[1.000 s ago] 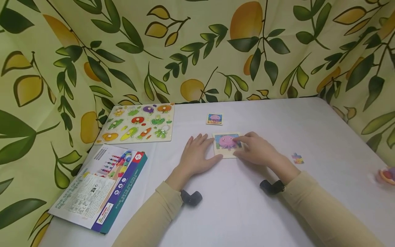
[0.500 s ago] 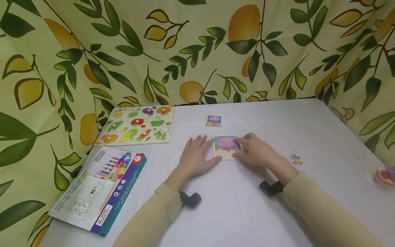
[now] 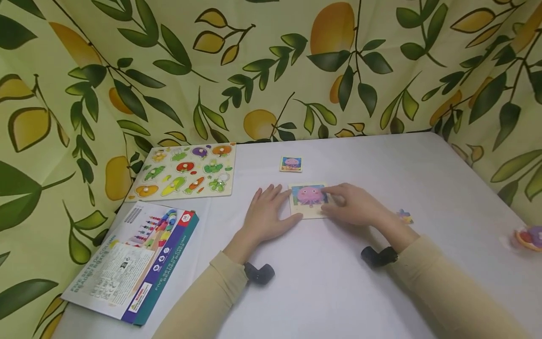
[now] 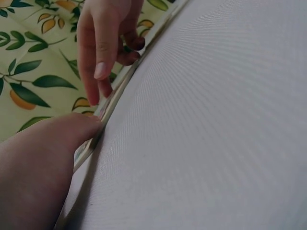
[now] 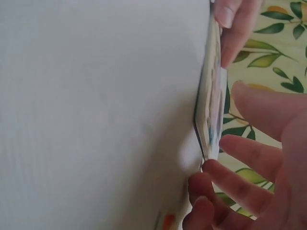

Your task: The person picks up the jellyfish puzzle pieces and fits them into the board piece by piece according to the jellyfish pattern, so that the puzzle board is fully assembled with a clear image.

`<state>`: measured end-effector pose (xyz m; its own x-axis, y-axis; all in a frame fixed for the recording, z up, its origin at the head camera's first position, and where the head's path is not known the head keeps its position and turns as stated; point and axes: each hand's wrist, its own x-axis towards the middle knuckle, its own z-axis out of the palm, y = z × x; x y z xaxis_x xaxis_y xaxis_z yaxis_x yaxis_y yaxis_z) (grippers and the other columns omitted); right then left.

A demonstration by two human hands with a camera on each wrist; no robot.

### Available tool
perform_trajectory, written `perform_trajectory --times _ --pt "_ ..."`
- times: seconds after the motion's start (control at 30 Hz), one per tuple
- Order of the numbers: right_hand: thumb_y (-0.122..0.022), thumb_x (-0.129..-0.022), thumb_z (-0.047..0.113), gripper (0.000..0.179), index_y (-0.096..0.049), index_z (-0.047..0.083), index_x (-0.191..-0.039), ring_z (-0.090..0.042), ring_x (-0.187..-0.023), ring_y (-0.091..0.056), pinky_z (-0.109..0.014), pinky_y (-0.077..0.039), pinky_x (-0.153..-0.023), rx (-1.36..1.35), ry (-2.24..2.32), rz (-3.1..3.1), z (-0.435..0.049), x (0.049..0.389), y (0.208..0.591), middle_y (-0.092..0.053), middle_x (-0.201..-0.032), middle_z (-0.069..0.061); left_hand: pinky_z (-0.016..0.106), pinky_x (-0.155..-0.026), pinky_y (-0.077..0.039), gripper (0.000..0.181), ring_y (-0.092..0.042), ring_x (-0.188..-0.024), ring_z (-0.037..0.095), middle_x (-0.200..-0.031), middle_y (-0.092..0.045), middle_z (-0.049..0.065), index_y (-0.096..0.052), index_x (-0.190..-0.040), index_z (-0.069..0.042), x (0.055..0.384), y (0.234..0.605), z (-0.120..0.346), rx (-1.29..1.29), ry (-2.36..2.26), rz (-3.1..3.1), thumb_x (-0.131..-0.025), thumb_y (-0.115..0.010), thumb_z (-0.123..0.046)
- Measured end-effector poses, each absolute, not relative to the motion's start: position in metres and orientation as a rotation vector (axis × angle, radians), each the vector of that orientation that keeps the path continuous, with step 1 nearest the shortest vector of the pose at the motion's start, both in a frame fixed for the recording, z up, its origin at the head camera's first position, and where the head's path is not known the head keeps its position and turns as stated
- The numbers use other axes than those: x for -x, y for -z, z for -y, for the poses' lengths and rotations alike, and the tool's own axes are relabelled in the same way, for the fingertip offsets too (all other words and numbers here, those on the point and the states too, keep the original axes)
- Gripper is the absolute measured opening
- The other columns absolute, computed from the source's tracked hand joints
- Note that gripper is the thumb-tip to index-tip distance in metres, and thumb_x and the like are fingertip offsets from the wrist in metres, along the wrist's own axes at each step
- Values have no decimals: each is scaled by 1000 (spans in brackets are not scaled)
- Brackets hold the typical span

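A small square puzzle board [image 3: 310, 212] with a pink octopus-like picture lies flat on the white table between both hands. My left hand [image 3: 267, 214] rests beside its left edge, fingers spread and straight; in the left wrist view the thumb [image 4: 79, 128] touches the board's edge. My right hand [image 3: 353, 205] is at the board's right side, its index fingertip over the picture and its thumb near the lower right. In the right wrist view its fingers [image 5: 247, 184] are loosely bent beside the board's edge [image 5: 206, 105], with no pinch visible. The right hand hides the board's right part.
A small matching picture card [image 3: 290, 164] lies behind the board. One loose jigsaw piece [image 3: 404, 216] lies right of the right wrist. A vegetable peg board [image 3: 182, 179] and a toy box [image 3: 131, 261] lie left. A colourful object [image 3: 529, 238] sits far right.
The head view has shifted slightly. My right wrist has moved a little to the right, nearer the loose piece and partly covering it. The left hand stays in place beside the board.
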<state>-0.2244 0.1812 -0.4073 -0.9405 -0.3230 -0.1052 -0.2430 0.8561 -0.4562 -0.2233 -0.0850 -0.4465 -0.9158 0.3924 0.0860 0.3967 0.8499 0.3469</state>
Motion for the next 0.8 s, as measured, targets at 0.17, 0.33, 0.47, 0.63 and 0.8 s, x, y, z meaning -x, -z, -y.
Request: perform_trajectory --times 0.17,0.33,0.47,0.63,0.8 --pt "-68 -98 41 56 -59 12 -144 -42 -125 -56 -63 -46 -103 392 724 -2815 -192 225 404 -57 -144 -18 45 -126 -4 77 -24 -154 25 -162 -38 5 -49 -154 -24 224 446 85 639 578 3008 -93 -54 -69" --pt "-66 -99 40 50 -60 14 -141 -25 -79 -66 -41 -58 -69 304 792 -2725 -205 223 399 -62 -135 -14 46 -126 -5 77 -24 -154 25 -162 -39 6 -47 -155 -24 223 446 85 640 581 3009 -93 -55 -68" --pt "-64 -101 38 44 -62 13 -137 -21 -74 -62 -33 -53 -62 276 801 -2715 -214 220 396 -64 -131 -14 45 -126 -5 78 -23 -154 25 -163 -38 6 -45 -157 -25 223 447 85 646 577 3015 -93 -54 -68" --pt "-63 -102 31 38 -65 10 -133 -22 -81 -63 -31 -55 -66 289 780 -2753 -223 218 395 -65 -129 -16 45 -126 -4 77 -22 -154 24 -163 -37 5 -46 -156 -25 222 447 85 643 561 3018 -93 -53 -68" --pt "-63 -101 26 34 -67 7 -130 -20 -71 -61 -32 -54 -61 255 804 -2745 -229 216 396 -66 -125 -17 44 -126 -3 76 -21 -154 24 -164 -37 5 -47 -156 -25 221 446 84 643 561 3015 -94 -53 -68"
